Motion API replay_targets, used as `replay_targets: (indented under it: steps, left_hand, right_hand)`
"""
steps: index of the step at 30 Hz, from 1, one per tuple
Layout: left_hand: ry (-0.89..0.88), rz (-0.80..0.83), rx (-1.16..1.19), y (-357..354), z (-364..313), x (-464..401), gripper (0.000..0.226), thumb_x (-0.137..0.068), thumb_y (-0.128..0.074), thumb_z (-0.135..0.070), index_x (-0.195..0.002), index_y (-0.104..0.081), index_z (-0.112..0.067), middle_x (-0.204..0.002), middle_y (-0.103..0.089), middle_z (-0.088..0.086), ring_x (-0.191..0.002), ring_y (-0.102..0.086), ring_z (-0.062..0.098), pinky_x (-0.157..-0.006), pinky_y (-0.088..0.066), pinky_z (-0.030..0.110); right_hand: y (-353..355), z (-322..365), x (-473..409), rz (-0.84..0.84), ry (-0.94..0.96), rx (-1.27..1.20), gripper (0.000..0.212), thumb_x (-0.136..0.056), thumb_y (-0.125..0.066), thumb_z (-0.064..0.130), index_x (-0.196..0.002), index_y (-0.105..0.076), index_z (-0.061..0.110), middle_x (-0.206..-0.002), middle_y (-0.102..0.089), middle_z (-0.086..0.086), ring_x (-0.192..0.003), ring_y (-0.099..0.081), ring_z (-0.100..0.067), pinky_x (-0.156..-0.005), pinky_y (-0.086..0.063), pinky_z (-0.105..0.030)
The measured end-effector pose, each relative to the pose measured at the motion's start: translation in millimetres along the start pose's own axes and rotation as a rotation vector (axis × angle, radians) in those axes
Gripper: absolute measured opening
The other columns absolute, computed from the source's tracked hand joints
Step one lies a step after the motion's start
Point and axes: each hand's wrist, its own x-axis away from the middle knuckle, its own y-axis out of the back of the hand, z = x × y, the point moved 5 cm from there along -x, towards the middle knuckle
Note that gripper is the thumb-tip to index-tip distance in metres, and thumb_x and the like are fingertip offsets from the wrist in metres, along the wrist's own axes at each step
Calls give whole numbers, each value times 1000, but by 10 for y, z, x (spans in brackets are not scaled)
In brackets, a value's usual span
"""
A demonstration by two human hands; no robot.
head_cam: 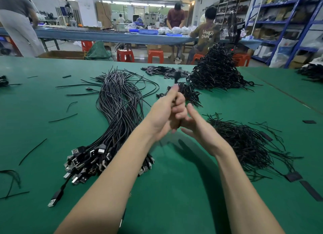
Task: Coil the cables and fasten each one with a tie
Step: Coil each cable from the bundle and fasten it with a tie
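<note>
Black cable (178,76) sticks up from the left hand (167,109), whose curled fingers grip it above the green table (174,181). Touching it, the right hand (197,127) has fingers spread loosely, holding nothing I can make out.

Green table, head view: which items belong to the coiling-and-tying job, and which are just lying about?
Part of the job:
- left hand, gripping a dark cable
- right hand, fingers extended
- uncoiled USB cables
- loose ties
- finished coils heap

Lying about:
- stray tie scraps
- flat black tabs
- red stools
</note>
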Motion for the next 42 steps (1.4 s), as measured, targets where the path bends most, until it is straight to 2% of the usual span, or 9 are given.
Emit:
replay_targets:
  steps: [6, 10, 14, 17, 20, 24, 31, 36, 42]
  left_hand:
    - [-80, -215, 713, 468, -213, 59, 49, -109, -30, -27, -61, -37, -21, -49, -27, -10, -41, -23, 6, -43, -29, 17]
    - [-35, 77, 627, 486, -405, 186, 48, -106, -34, -22, -59, -48, -20, -44, -36, -7, -35, -25, 3, -34, -24, 17]
    - [239, 245, -186, 278, -185, 269, 47, -105, -40, -34, -75, -72, -15, -69, -69, 2, -58, -67, 13, -49, -50, 16]
    - [336, 92, -470, 204, 75, 137, 53, -110, -28, -35, -104, -72, -7, -107, -75, 17, -100, -73, 26, -81, -60, 29]
    - [190, -143, -225, 226, 119, 9, 52, -111, -24, -34, -108, -67, -6, -114, -69, 18, -104, -66, 30, -84, -58, 30]
    - [114, -50, 320, 298, -39, 35, 57, -110, -22, -31, -119, -65, 5, -122, -68, 22, -113, -68, 30, -88, -59, 33]
    - [249, 185, -120, 343, -132, 226, 50, -105, -37, -32, -93, -80, -7, -95, -77, 14, -80, -76, 21, -61, -57, 21]
    - [407, 103, -538, 337, 116, 142, 54, -110, -29, -30, -109, -69, 6, -107, -73, 24, -99, -73, 32, -81, -61, 29]
    - [113, -206, -41, 431, 33, 26, 50, -110, -27, -27, -101, -67, 1, -91, -76, 16, -81, -73, 21, -75, -61, 29]
  right_hand:
    - [11, 51, 194, 374, -166, -150, 41, -96, -52, 48, -87, -68, 11, -63, -63, -7, -59, -66, -25, -73, -58, -37]
    - [215, -55, 273, 251, -284, 20, 16, -96, -67, 29, -89, -71, 16, -63, -49, 2, -47, -39, -8, -47, -42, -20]
    - [501, 156, 130, -333, -111, -28, 4, -95, -70, 20, -97, -68, 17, -74, -60, 1, -53, -36, -8, -46, -29, -18]
    - [424, 450, 93, -354, 92, -241, 6, -102, -60, 16, -97, -61, 19, -83, -73, 3, -52, -42, -6, -43, -25, -15]
    - [196, 568, 106, -52, 117, -214, 11, -101, -54, 5, -101, -63, 12, -81, -65, -1, -54, -44, -7, -42, -31, -15]
    - [-71, 264, 202, 326, -163, -123, 16, -100, -54, -2, -98, -61, 12, -87, -67, -7, -65, -57, -15, -59, -52, -23]
    - [346, 74, 84, -234, -182, 574, 46, -69, -85, 54, -98, -60, 28, -65, -63, 9, -54, -53, -7, -56, -42, -27]
    - [297, 418, 70, -529, 217, 706, 24, -79, -75, 35, -92, -55, 35, -73, -66, 16, -64, -55, -2, -62, -43, -29]
    - [48, 495, 13, -168, 118, 144, 14, -96, -61, 6, -89, -59, 18, -80, -66, 1, -57, -51, -9, -56, -42, -21]
